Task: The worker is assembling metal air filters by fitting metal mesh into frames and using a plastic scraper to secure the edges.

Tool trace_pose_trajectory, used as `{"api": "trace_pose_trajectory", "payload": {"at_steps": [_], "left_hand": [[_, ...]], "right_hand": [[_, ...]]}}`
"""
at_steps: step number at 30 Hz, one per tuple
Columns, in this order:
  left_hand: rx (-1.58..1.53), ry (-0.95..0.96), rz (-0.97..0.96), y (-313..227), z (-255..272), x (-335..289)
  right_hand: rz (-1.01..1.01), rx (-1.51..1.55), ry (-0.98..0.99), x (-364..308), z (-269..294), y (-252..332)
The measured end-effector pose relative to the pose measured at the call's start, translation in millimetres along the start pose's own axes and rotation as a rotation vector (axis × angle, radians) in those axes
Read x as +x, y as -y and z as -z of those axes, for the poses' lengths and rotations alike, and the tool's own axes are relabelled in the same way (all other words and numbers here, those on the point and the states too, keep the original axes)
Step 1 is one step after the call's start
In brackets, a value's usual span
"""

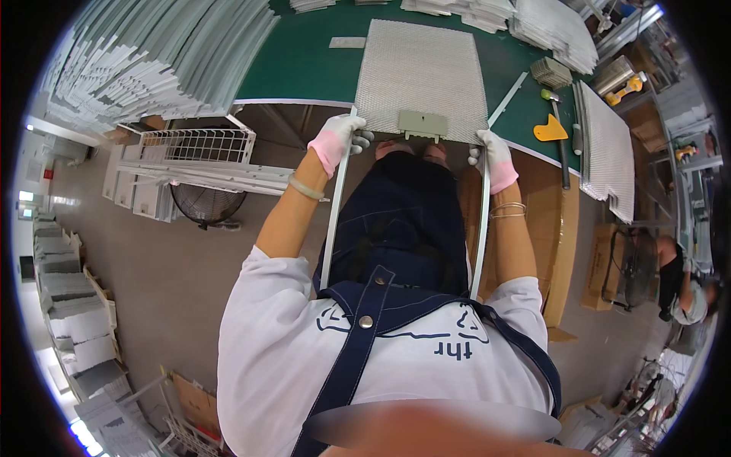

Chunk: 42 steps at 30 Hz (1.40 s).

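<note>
A pale grey mesh panel (422, 72) lies on the green table, its near edge overhanging toward me. A small grey-green rectangular piece (423, 124) with short prongs sits on that near edge. My left hand (340, 140), in a white and pink glove, is closed around a narrow white metal strip (333, 221) by the panel's near left corner. At the near right corner my right hand (496, 158), gloved alike, closes on a second strip (480, 236). Both strips run back toward my waist; whether they join there is hidden.
Tall stacks of white panels (160, 57) stand on the left of the table (304, 68). A hammer (560, 137), a yellow scraper (550, 129), another strip (509, 99) and a mesh panel (607, 148) lie at right. A cardboard box (563, 251) stands below; a floor fan (205, 204) is at left.
</note>
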<state>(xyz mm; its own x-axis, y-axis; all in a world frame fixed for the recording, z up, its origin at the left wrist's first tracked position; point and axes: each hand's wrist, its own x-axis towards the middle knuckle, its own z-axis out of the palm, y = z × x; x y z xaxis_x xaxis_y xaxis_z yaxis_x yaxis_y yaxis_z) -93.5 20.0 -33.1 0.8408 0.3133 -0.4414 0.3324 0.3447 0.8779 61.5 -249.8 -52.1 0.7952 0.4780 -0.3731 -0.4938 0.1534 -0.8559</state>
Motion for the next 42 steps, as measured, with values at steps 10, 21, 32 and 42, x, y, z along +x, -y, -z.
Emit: {"api": "trace_pose_trajectory", "payload": {"at_steps": [10, 21, 32, 42], "left_hand": [[-0.275, 0.183, -0.017, 18.6, 20.7, 18.4], [-0.31, 0.13, 0.073, 10.4, 20.9, 14.4], [-0.333, 0.118, -0.077, 2.4, 6.4, 6.6], [-0.27, 0.162, -0.022, -0.7, 9.7, 5.8]], "right_hand": [[-0.018, -0.013, 0.088, -5.4, -12.0, -3.3], [0.053, -0.224, -0.038, -5.8, -12.0, -4.4], [0.138, -0.158, -0.006, 2.1, -14.7, 9.7], [0.244, -0.347, -0.066, 35.7, 11.4, -12.9]]}}
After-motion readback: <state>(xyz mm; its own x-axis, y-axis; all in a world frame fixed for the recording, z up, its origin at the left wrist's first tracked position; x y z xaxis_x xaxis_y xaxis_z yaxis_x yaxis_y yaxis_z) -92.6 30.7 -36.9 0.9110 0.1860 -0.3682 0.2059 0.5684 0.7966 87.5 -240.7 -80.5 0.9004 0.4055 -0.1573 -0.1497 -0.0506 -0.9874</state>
